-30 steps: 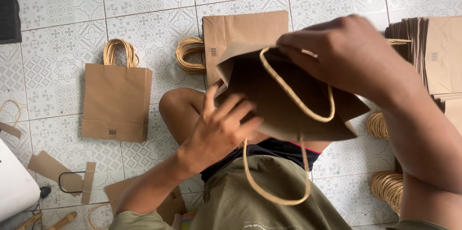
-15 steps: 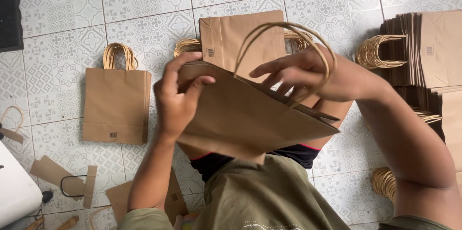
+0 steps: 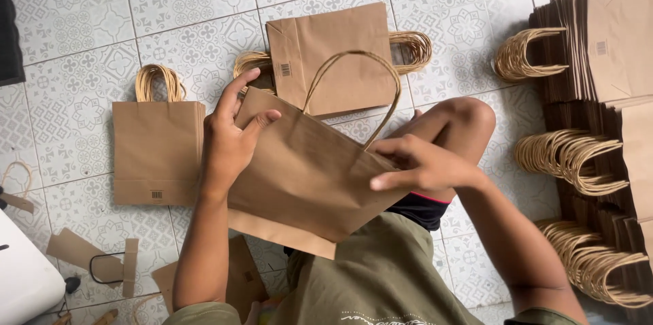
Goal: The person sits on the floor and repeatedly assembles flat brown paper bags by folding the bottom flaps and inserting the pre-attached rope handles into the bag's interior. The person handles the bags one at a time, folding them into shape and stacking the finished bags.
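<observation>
Bag (image 3: 306, 168) lowered flatter, both hands' fingers (image 3: 252, 121) gripping

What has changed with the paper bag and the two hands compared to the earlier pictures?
The brown paper bag, open a second ago, is now pressed flat. The left hand moved to its left edge, the right hand to its right edge. The finished bags on the tiled floor stayed put.

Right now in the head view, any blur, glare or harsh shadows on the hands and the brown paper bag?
Head view: lighting soft and even, no glare; the flat brown paper bag with twisted handle is sharp, left hand and right hand only slightly soft; faint shadows on the patterned grey floor tiles.
</observation>
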